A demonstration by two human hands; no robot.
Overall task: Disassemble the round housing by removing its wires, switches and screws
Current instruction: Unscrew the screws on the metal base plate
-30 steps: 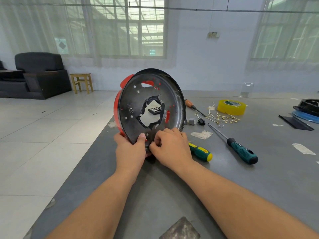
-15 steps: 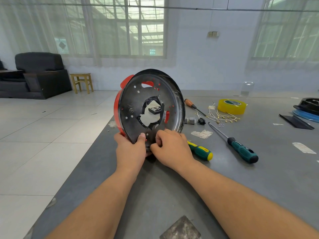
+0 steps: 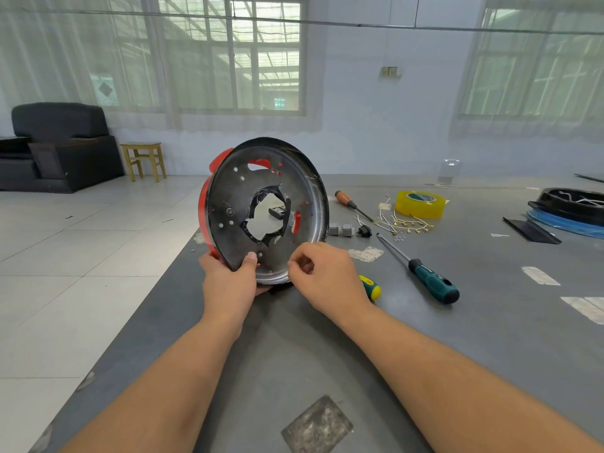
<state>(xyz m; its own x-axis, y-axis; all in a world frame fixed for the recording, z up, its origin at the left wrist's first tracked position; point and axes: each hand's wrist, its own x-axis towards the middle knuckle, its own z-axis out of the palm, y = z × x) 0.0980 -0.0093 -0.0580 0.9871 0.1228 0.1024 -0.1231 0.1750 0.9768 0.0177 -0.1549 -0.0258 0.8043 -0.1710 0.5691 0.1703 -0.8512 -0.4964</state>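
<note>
The round housing [image 3: 235,204], a dark metal disc with a red outer shell and a ragged hole in its middle, stands on edge near the table's left side. My left hand [image 3: 228,282] grips its lower rim, thumb pressed on the inner face. My right hand [image 3: 327,276] hovers just right of the lower rim with thumb and forefinger pinched together; whether something small sits between them I cannot tell. Removed wires with brass terminals [image 3: 402,222], two grey switches [image 3: 341,229], a black plug piece [image 3: 363,231] and small screws [image 3: 399,238] lie on the table to the right.
Three screwdrivers lie on the grey table [image 3: 490,322]: a teal-handled one [image 3: 431,282], an orange-handled one [image 3: 351,202] and a green-yellow one [image 3: 371,287] behind my right hand. A yellow tape roll [image 3: 420,204] and black and blue parts [image 3: 572,210] sit farther right. The table's left edge drops to tiled floor.
My right hand has drawn back to the right, off the housing's lower rim, fingers still pinched. My left hand keeps its grip and the housing has barely moved.
</note>
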